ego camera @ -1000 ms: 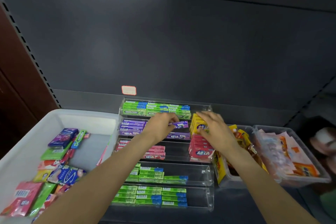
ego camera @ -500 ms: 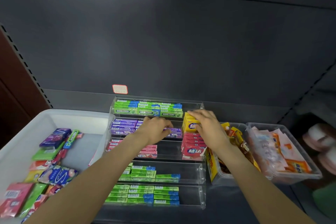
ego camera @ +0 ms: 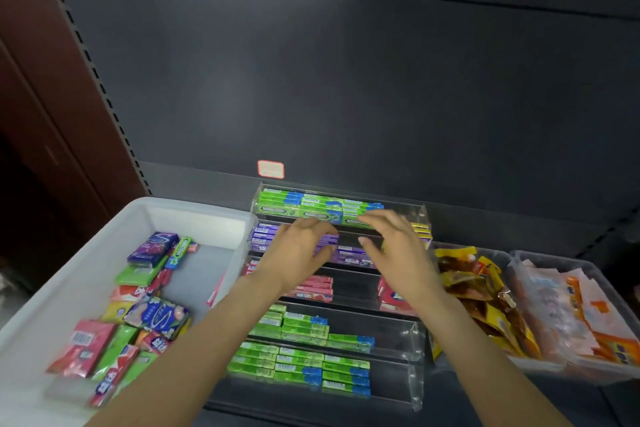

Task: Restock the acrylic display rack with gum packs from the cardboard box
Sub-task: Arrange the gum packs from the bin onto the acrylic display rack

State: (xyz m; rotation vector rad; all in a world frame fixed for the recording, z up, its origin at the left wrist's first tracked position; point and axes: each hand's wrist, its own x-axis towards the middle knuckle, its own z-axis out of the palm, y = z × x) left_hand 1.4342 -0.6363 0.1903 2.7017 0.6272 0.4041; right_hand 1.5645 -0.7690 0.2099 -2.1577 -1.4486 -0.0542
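Both my hands hover over the second tier from the top of the acrylic display rack (ego camera: 417,333), which steps down toward me at the middle of the shelf (ego camera: 450,406). My left hand (ego camera: 300,255) sits at about 11 o'clock of the rack's centre, fingers loosely curved toward 2 o'clock above the purple gum packs (ego camera: 264,236); they appear to hold nothing, though motion blur keeps me from being sure whether the fingertips touch a pack. My right hand (ego camera: 398,246) is just beside it at 1 o'clock, fingers spread and relaxed, pointing toward 10 o'clock, the fingertips (ego camera: 363,218) overlapping the front edge of the green packs (ego camera: 313,206) on the top tier; nothing gripped. More purple packs (ego camera: 351,255) show in the gap between my hands. Yellow packs (ego camera: 422,232) peek out past the right hand at 2 o'clock. Pink packs (ego camera: 317,288) fill the third tier, light green packs (ego camera: 304,326) the fourth, and more green packs (ego camera: 301,366) the nearest tier at 6 o'clock. At 9 o'clock stands a white bin (ego camera: 69,288) with loose mixed gum packs (ego camera: 156,314). At 3 o'clock are two clear tubs, one of yellow-brown snack packets (ego camera: 485,291), one of pale orange packets (ego camera: 581,315). A small red-edged label (ego camera: 270,169) sticks to the back panel at 12 o'clock.
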